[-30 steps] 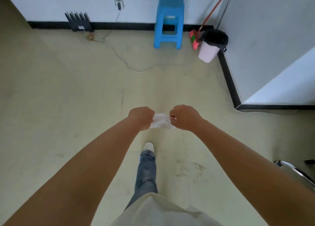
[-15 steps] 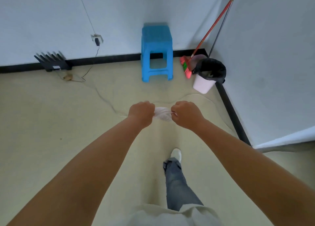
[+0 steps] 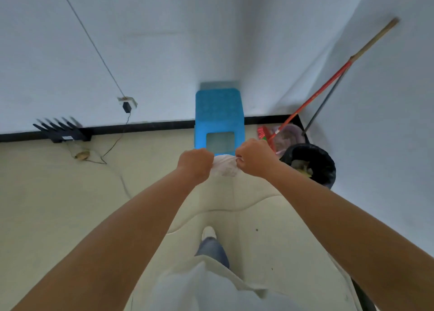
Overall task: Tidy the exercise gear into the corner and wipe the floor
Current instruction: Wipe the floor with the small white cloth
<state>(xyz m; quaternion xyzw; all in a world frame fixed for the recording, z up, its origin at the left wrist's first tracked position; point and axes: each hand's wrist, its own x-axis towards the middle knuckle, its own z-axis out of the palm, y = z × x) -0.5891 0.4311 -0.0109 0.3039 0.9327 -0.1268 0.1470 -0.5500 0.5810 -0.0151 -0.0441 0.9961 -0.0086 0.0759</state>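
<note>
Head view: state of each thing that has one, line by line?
left hand: gripping the white cloth's end
right hand: gripping its other end
white cloth: bunched between both fists, off the floor
blue stool: upright at the wall
bin: open, black-lined, rubbish inside
broom: leaning in the corner

Both hands out in front: left hand [image 3: 195, 164] and right hand [image 3: 254, 157] each grip an end of a crumpled white cloth [image 3: 224, 166], fingers curled round it, held above the pale floor [image 3: 58, 205]. Ahead, a blue stool [image 3: 218, 118] stands vs. the wall, w/ a red broom [image 3: 312, 99] leaning in the corner and a black-lined bin [image 3: 312, 164] just right of the right hand (some rubbish inside). A black router [image 3: 62, 130] sits by the skirting at left.
</note>
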